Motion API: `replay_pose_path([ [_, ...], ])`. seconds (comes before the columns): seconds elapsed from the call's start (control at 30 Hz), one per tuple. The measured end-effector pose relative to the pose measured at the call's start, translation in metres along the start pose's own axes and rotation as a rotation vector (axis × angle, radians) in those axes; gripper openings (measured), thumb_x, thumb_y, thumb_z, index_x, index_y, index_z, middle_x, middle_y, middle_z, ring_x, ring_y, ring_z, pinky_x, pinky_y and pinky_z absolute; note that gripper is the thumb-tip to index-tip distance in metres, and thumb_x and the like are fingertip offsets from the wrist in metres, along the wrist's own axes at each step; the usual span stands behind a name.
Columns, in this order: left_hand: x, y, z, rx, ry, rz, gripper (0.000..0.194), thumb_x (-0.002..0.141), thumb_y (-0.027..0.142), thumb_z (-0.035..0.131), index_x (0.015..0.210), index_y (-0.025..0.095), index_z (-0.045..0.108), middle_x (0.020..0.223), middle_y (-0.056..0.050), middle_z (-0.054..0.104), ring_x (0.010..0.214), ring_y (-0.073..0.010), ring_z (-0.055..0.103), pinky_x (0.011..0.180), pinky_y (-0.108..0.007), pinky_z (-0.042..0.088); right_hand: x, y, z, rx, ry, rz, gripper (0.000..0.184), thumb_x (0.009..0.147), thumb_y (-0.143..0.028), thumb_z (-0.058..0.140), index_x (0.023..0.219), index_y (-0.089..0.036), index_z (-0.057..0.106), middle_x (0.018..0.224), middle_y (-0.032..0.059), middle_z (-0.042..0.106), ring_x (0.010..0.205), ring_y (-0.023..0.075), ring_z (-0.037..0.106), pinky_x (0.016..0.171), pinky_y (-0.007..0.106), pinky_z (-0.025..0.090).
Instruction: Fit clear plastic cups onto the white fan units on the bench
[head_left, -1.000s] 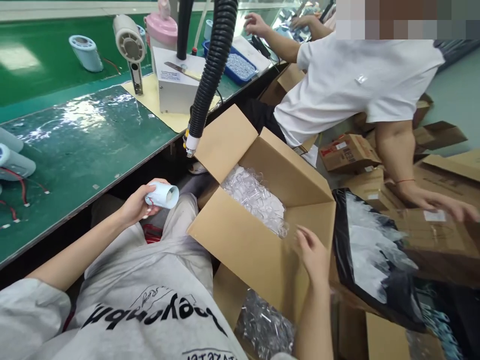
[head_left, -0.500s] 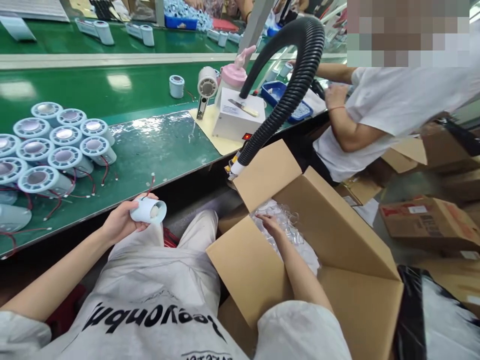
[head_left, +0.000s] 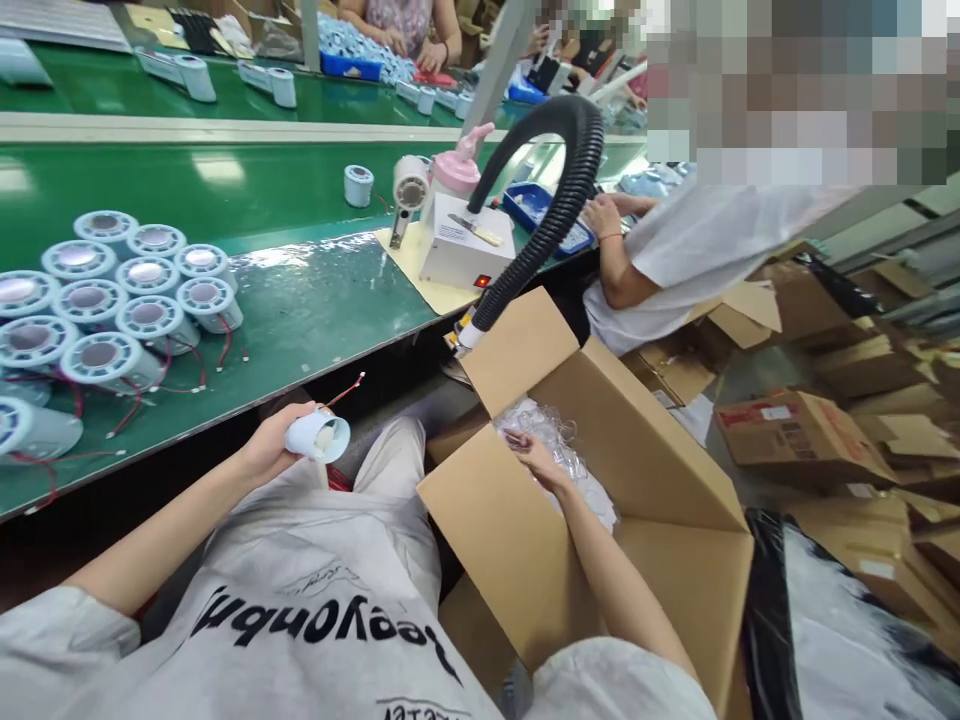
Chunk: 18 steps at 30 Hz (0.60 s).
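Note:
My left hand [head_left: 276,446] is closed around a light blue cylindrical motor housing [head_left: 306,437]. The housing's open end points to the right, something whitish shows inside, and a thin red wire with a small plug sticks up from it. Inside an open cardboard box [head_left: 667,440], my right hand [head_left: 538,460] reaches over clear plastic pieces [head_left: 574,462]. Its fingers look stretched and slightly apart, touching or just above the pieces; no held piece can be made out.
Similar blue housings [head_left: 124,305] with red wires stand grouped on the green bench [head_left: 300,300]. A white box-shaped device [head_left: 457,245] with a black ribbed hose [head_left: 574,190] stands near a handheld fan [head_left: 411,190]. A co-worker [head_left: 667,250] works beyond; cartons [head_left: 802,430] lie at right.
The view has shifted, so the bench items sit further right and the box further left. My left hand has tilted the housing slightly. My right hand remains in the box, its fingers a little lower.

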<state>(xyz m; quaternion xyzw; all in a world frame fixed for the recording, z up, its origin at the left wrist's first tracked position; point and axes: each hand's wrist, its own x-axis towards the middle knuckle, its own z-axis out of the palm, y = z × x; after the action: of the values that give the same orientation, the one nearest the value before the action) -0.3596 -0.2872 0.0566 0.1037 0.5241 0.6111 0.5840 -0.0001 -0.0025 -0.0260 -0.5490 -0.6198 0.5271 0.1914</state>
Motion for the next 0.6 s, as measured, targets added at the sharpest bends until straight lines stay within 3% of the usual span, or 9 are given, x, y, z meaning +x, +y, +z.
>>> replay_pose_path([
  [0.07,-0.003,-0.003,0.000,0.023,-0.060,0.015,0.031,0.073,0.045,0.071,0.075,0.016,0.061,0.058,0.001,0.057,0.046,-0.0117,0.050,0.038,-0.021,0.040,-0.004,-0.013,-0.004,0.076,0.046,-0.035,0.049,0.076,-0.065,0.077,0.074,-0.020,0.057,0.091,0.0079,0.072,0.097,0.0274,0.071,0.086,0.047,0.059],
  [0.13,-0.005,-0.005,0.002,0.054,-0.078,0.008,0.034,0.073,0.049,0.069,0.078,0.016,0.061,0.057,0.000,0.055,0.044,-0.0123,0.048,0.035,-0.021,0.035,-0.011,-0.027,-0.004,0.156,0.068,-0.072,0.063,0.062,-0.084,0.070,0.068,-0.024,0.052,0.087,0.0100,0.071,0.102,0.0349,0.070,0.088,0.056,0.057],
  [0.2,-0.005,-0.006,0.004,0.099,-0.094,0.003,0.038,0.072,0.053,0.068,0.081,0.017,0.062,0.059,0.000,0.056,0.044,-0.0127,0.048,0.034,-0.021,0.032,-0.023,-0.040,0.002,0.249,0.030,-0.114,0.069,0.060,-0.093,0.056,0.071,-0.026,0.057,0.091,0.0122,0.071,0.106,0.0381,0.070,0.091,0.060,0.056],
  [0.3,-0.003,-0.005,0.007,0.206,-0.129,0.000,0.042,0.070,0.056,0.068,0.084,0.016,0.064,0.063,-0.001,0.058,0.044,-0.0117,0.046,0.033,-0.021,0.028,-0.053,-0.061,0.027,0.228,-0.149,-0.247,0.056,0.069,-0.079,0.066,0.087,-0.026,0.071,0.102,0.0127,0.072,0.108,0.0372,0.070,0.094,0.058,0.057],
  [0.4,-0.001,0.000,0.010,0.343,-0.166,0.031,0.040,0.075,0.055,0.063,0.084,0.016,0.066,0.069,-0.001,0.059,0.046,-0.0105,0.044,0.035,-0.022,0.026,-0.089,-0.086,0.072,-0.160,-0.291,-0.618,0.044,0.074,-0.058,0.081,0.109,-0.030,0.078,0.113,0.0117,0.069,0.109,0.0340,0.068,0.092,0.050,0.059],
  [0.5,-0.002,0.009,0.012,0.495,-0.195,0.103,0.031,0.080,0.046,0.063,0.080,0.016,0.070,0.074,-0.002,0.062,0.057,-0.0118,0.050,0.047,-0.023,0.037,-0.113,-0.113,0.127,-0.574,-0.121,-1.001,0.039,0.088,-0.045,0.075,0.125,-0.033,0.075,0.120,0.0131,0.066,0.104,0.0302,0.066,0.087,0.043,0.059],
  [0.6,-0.009,0.018,0.014,0.649,-0.184,0.219,0.019,0.082,0.035,0.069,0.082,0.017,0.074,0.087,-0.004,0.067,0.084,-0.0170,0.059,0.078,-0.027,0.049,-0.116,-0.132,0.170,-0.801,-0.042,-1.176,0.024,0.093,-0.023,0.068,0.115,-0.029,0.078,0.128,0.0144,0.065,0.108,0.0305,0.064,0.086,0.042,0.058],
])
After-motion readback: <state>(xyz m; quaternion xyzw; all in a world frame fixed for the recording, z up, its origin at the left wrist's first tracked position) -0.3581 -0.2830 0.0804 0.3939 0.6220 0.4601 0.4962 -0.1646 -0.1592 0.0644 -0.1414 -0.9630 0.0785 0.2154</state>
